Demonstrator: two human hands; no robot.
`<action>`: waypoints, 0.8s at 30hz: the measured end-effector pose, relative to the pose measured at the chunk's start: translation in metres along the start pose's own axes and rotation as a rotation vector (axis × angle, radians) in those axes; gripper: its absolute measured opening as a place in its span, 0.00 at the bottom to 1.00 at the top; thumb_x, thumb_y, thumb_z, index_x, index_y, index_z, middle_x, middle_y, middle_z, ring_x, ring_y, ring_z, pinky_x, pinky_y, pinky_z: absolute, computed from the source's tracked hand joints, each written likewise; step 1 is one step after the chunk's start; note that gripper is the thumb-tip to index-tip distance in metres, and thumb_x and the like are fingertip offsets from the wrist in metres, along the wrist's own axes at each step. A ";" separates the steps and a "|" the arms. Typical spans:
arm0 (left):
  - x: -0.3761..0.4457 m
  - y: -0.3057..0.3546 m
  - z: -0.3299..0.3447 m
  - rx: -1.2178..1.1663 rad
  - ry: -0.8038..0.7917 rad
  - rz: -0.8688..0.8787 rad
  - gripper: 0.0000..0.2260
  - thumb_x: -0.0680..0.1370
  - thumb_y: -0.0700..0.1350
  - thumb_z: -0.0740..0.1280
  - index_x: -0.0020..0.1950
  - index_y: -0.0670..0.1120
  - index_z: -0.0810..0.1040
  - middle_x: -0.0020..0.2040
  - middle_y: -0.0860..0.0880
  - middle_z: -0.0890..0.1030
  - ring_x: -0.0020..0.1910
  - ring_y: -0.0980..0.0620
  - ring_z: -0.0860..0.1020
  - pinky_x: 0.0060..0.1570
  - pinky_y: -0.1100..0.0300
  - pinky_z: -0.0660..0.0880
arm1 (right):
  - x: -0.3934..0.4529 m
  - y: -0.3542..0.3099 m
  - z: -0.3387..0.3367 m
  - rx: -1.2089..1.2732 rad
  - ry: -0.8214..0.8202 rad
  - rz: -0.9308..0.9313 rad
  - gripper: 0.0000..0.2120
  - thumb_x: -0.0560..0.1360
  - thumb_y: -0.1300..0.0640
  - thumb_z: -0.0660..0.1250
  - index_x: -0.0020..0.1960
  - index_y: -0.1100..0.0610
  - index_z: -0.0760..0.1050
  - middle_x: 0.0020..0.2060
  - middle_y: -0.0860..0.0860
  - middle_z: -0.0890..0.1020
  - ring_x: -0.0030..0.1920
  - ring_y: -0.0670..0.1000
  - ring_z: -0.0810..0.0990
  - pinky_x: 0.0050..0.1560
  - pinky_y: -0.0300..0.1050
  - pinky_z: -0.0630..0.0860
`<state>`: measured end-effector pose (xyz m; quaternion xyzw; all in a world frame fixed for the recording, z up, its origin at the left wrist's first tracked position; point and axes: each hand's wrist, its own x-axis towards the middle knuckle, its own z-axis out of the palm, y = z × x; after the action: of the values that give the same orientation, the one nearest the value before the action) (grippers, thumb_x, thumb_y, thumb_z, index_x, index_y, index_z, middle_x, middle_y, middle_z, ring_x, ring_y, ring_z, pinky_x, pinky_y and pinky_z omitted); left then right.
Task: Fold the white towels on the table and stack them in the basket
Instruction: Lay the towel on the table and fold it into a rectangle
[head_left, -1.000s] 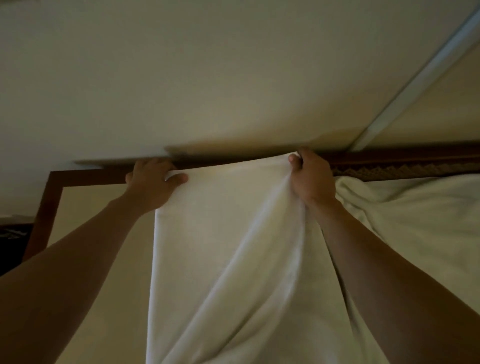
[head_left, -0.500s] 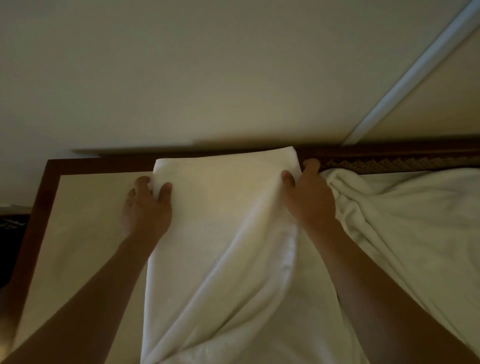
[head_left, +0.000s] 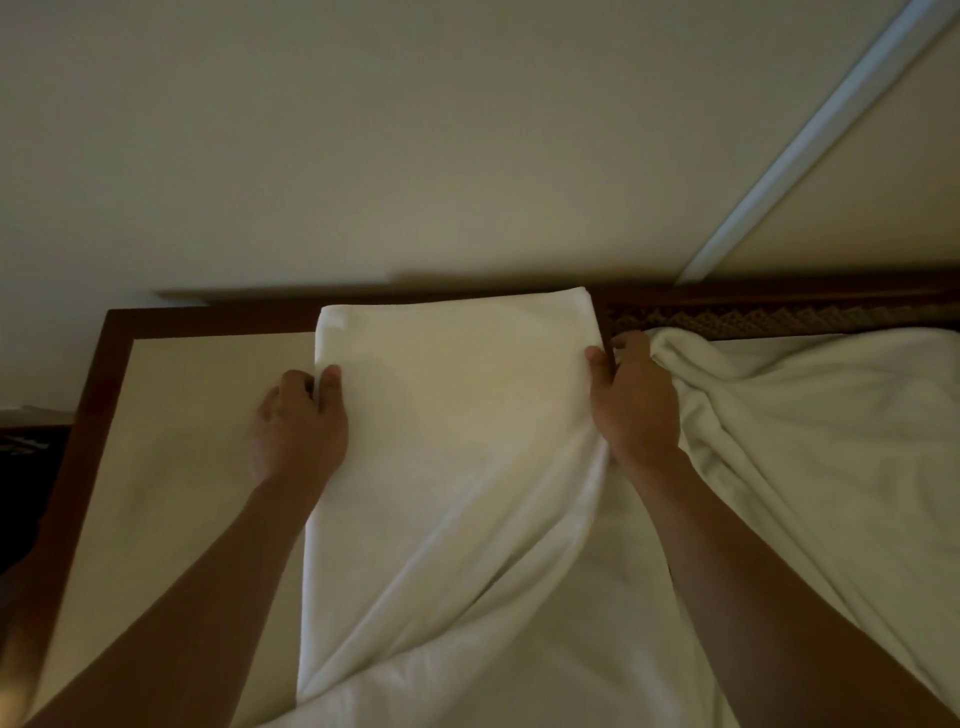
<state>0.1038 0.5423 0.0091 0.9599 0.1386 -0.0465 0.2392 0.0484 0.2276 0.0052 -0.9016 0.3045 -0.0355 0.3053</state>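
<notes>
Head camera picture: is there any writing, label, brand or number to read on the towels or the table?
None can be read. The towel held by both hands, the heap of white cloth and the table show no text. No label or tag shows on the towel.

A white towel (head_left: 457, 441) lies lengthwise on the table (head_left: 171, 467), its far end folded flat. More white towelling (head_left: 810, 441) lies rumpled just beside it

The surface (head_left: 171, 467) has a pale top framed by a dark wooden border. A white towel (head_left: 452, 447) lies flat along it, reaching the far edge. Just beside it on the right sits a rumpled heap of white cloth (head_left: 810, 441).
</notes>
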 end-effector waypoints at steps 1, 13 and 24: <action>-0.004 -0.002 -0.001 -0.002 -0.021 -0.009 0.20 0.85 0.59 0.55 0.50 0.44 0.73 0.43 0.47 0.75 0.43 0.45 0.72 0.44 0.51 0.67 | -0.004 0.002 -0.004 -0.003 -0.002 0.011 0.20 0.84 0.42 0.59 0.67 0.55 0.68 0.51 0.56 0.84 0.50 0.60 0.84 0.43 0.46 0.72; -0.026 -0.023 -0.006 -0.134 -0.069 -0.025 0.20 0.84 0.59 0.59 0.42 0.45 0.76 0.36 0.49 0.77 0.35 0.51 0.72 0.35 0.56 0.65 | -0.042 0.005 -0.003 0.004 0.026 -0.007 0.16 0.84 0.48 0.62 0.67 0.55 0.69 0.51 0.56 0.84 0.49 0.59 0.84 0.42 0.46 0.75; -0.035 -0.028 0.005 0.020 0.039 0.058 0.19 0.84 0.60 0.56 0.47 0.44 0.71 0.40 0.47 0.75 0.38 0.42 0.74 0.37 0.52 0.69 | -0.048 0.013 0.005 0.036 0.137 -0.010 0.10 0.85 0.52 0.60 0.62 0.56 0.70 0.45 0.54 0.83 0.42 0.56 0.83 0.39 0.45 0.72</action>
<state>0.0626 0.5554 -0.0025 0.9665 0.1148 -0.0220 0.2283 0.0037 0.2495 -0.0010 -0.8928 0.3196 -0.1039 0.2999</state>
